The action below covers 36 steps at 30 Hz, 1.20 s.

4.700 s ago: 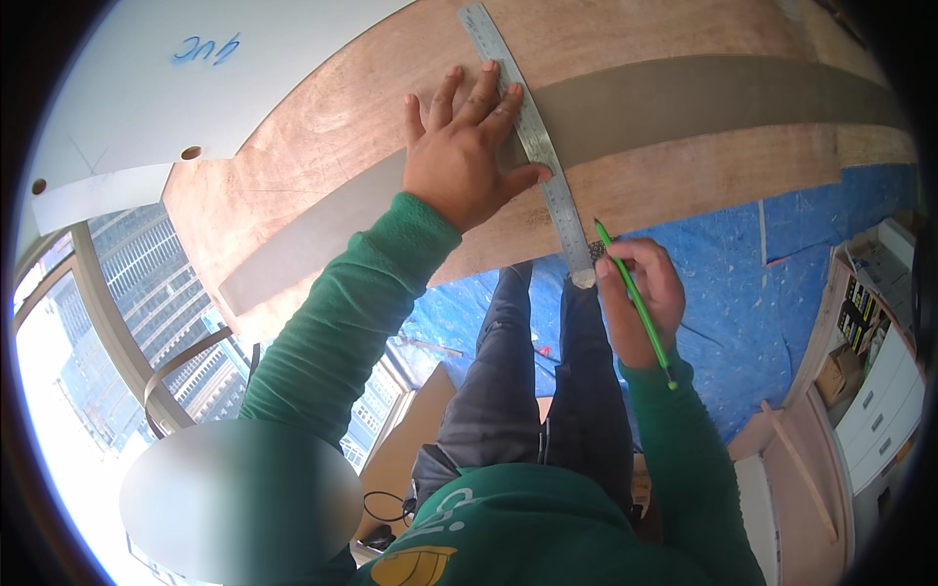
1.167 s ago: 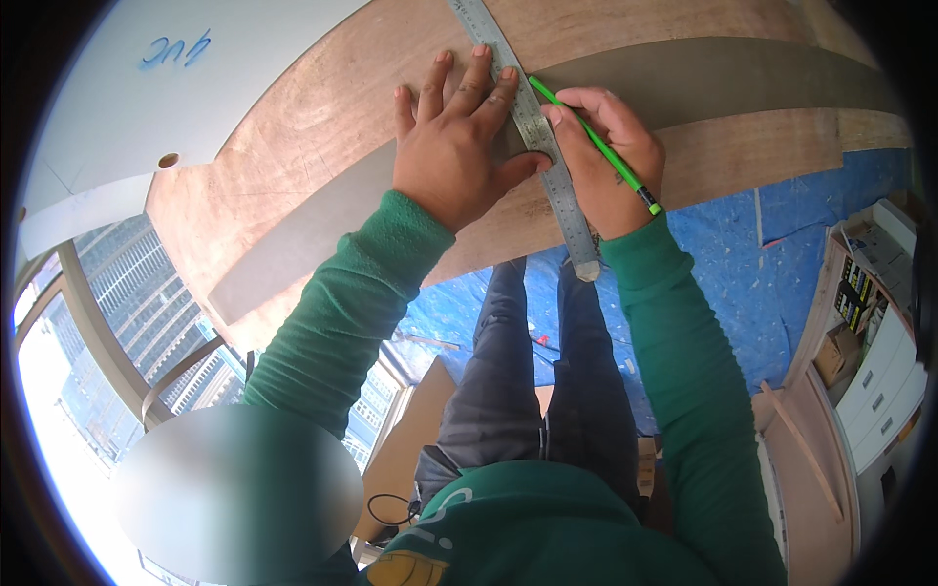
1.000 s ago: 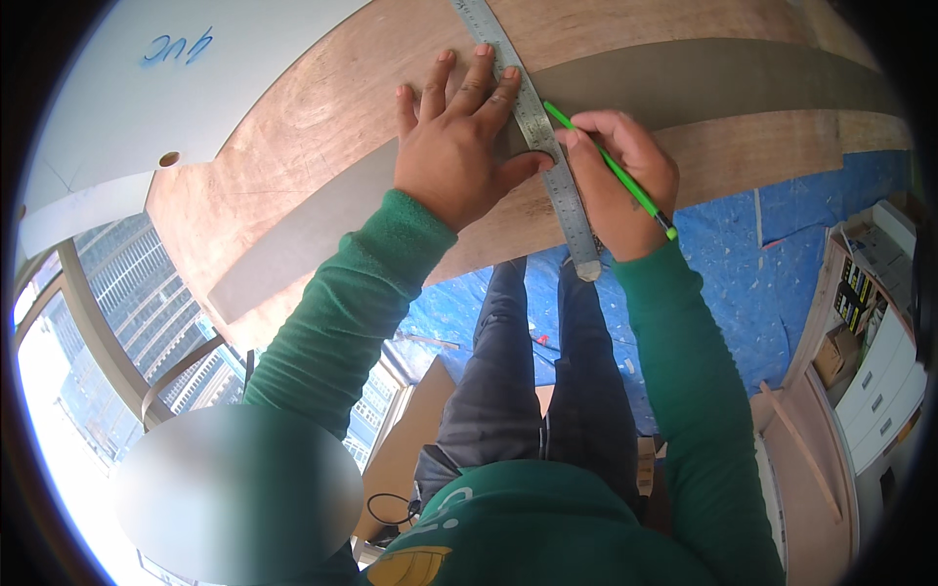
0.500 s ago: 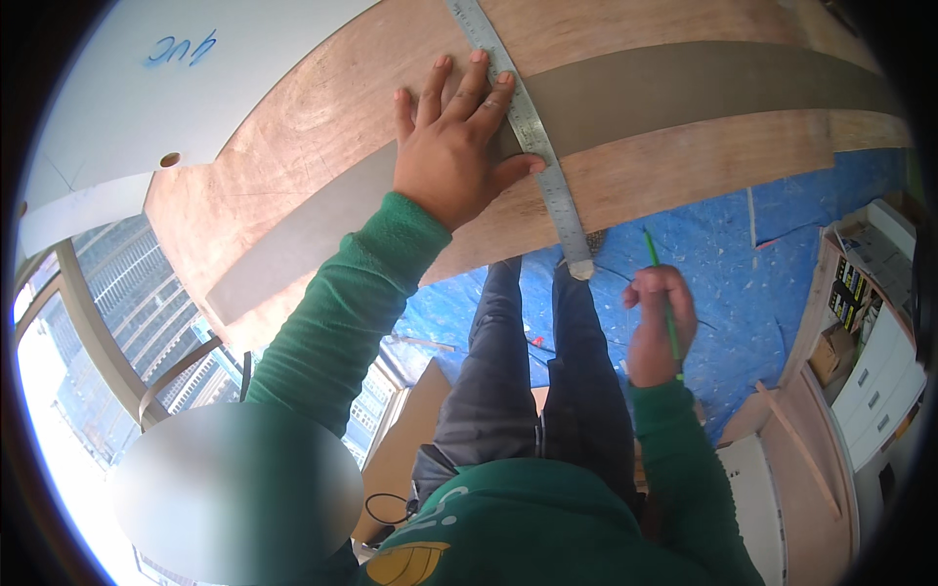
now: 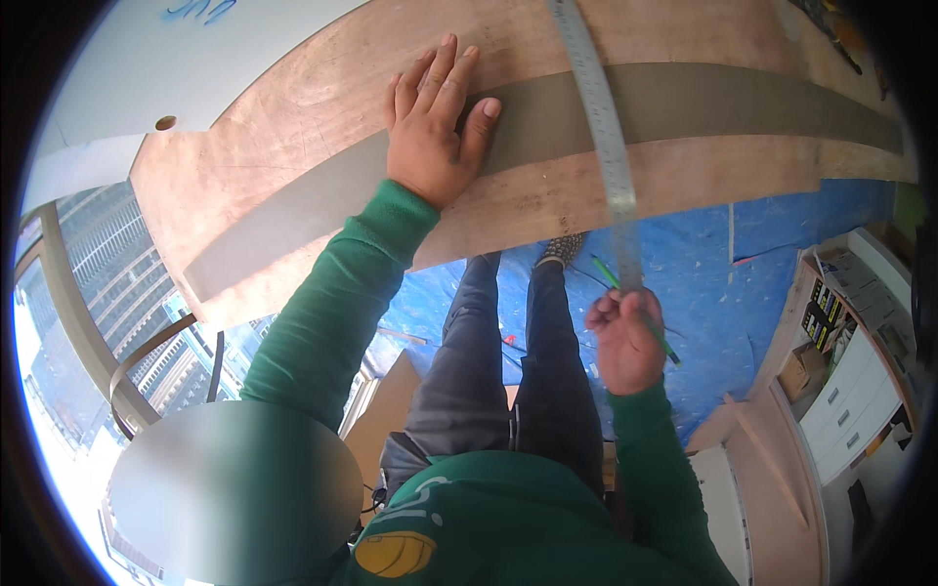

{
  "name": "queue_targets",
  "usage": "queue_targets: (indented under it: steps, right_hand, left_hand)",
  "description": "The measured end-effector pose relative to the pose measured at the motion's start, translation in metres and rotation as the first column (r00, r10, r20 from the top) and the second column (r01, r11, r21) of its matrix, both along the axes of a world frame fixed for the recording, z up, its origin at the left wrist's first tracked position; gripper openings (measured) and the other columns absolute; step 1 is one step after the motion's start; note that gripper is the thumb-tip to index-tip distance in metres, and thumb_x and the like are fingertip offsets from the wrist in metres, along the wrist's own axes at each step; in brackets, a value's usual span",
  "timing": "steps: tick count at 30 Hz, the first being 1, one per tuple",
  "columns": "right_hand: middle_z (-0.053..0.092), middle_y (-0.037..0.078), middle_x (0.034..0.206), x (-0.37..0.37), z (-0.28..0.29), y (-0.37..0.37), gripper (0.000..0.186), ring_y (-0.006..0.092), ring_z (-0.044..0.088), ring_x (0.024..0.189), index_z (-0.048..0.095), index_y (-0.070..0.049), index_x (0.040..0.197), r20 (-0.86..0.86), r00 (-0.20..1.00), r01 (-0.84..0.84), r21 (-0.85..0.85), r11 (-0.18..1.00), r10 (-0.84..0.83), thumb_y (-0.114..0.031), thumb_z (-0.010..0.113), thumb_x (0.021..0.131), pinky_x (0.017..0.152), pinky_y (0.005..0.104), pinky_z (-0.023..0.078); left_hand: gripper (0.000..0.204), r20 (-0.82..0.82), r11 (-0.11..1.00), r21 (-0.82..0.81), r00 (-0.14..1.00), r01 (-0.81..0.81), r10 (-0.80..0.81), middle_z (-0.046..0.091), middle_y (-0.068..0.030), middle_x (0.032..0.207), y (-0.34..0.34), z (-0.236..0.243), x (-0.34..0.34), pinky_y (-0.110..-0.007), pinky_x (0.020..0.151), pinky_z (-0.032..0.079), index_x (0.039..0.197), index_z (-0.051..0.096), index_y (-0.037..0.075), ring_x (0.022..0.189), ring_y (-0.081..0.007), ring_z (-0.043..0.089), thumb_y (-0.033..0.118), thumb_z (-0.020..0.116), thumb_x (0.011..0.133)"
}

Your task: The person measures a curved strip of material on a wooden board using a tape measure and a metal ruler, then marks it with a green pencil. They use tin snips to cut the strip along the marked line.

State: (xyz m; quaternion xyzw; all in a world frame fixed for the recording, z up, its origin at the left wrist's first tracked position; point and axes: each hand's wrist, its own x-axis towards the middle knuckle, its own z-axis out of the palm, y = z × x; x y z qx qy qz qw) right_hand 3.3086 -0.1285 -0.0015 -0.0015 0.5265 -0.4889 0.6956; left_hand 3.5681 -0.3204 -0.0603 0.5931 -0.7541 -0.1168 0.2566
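Observation:
My left hand (image 5: 430, 127) lies flat with fingers outstretched across a grey curved strip (image 5: 703, 103) and the reddish-brown wooden board (image 5: 322, 88) it is on. A long metal ruler (image 5: 601, 127) crosses the strip to the right of that hand, apart from its fingers. My right hand (image 5: 630, 342) is closed around the ruler's near end, past the board's near edge. Held in the same hand is a green pencil (image 5: 606, 271), its two ends sticking out on either side of the fingers.
Blue plastic sheeting (image 5: 743, 293) covers the floor below the board. A white panel (image 5: 107, 88) with a round hole adjoins the board at the left. White drawers (image 5: 845, 400) and shelves stand at the right. A window (image 5: 107, 264) is at the left.
My right hand has taken hold of the ruler's near end, keeping the pencil. The ruler has shifted right, and my left hand has come off it and rests on the board and strip.

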Motion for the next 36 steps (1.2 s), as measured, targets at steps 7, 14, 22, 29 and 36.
queue_targets:
  steps: [7,14,22,29,36]
  right_hand:
    - [0.062,0.009,0.093,-0.116,0.034,-0.034,0.028,0.0192,0.059,0.085,0.060,-0.002,0.103,-0.532,0.821,-0.280,-0.061,0.958,0.206,-0.030,0.060,0.104,0.080,0.0347,0.048]
    - [0.061,0.007,0.091,-0.162,0.077,-0.115,0.030,0.0175,0.059,0.084,0.061,-0.002,0.104,-0.654,0.672,-0.479,-0.025,0.877,0.348,-0.032,0.061,0.104,0.080,0.0320,0.047]
    - [0.063,0.004,0.089,-0.195,0.080,-0.217,0.027,0.0143,0.060,0.083,0.062,-0.006,0.104,-0.632,0.576,-0.607,0.093,0.789,0.518,-0.033,0.062,0.103,0.076,0.0290,0.046]
    - [0.064,0.000,0.088,-0.255,0.036,-0.303,0.025,0.0094,0.060,0.079,0.066,-0.008,0.097,-0.807,0.353,-0.584,0.205,0.785,0.473,-0.033,0.070,0.098,0.069,0.0260,0.046]
    - [0.064,0.011,0.103,-0.276,-0.019,-0.390,0.035,0.0223,0.064,0.087,0.064,-0.003,0.121,-0.972,-0.226,-0.682,0.206,0.702,0.066,-0.030,0.068,0.099,0.079,0.0351,0.051]
  left_hand:
    - [0.044,0.165,0.995,0.020,0.982,-0.093,0.089,0.049,-0.0076,0.155,0.001,-0.002,-0.010,-0.054,0.123,0.020,0.143,0.056,0.014,0.146,-0.0304,0.040,0.026,0.054,0.101]
    - [0.047,0.185,0.988,0.115,0.979,-0.104,0.082,0.042,-0.0072,0.161,-0.001,0.002,-0.012,-0.054,0.124,0.016,0.148,0.051,0.014,0.149,-0.0295,0.037,0.025,0.051,0.101]
    - [0.050,0.213,0.976,0.191,0.975,-0.108,0.067,0.036,-0.0053,0.164,-0.002,0.004,-0.012,-0.054,0.126,0.014,0.151,0.047,0.014,0.152,-0.0275,0.031,0.026,0.050,0.102]
    - [0.052,0.207,0.961,0.251,0.976,-0.115,0.063,0.033,-0.0045,0.166,-0.006,0.010,-0.018,-0.054,0.126,0.012,0.152,0.046,0.015,0.153,-0.0272,0.028,0.029,0.050,0.102]
    - [0.053,0.284,0.951,0.258,0.954,-0.172,0.096,0.034,-0.0045,0.165,-0.009,0.018,-0.023,-0.050,0.127,0.012,0.152,0.046,0.016,0.153,-0.0265,0.028,0.031,0.052,0.101]
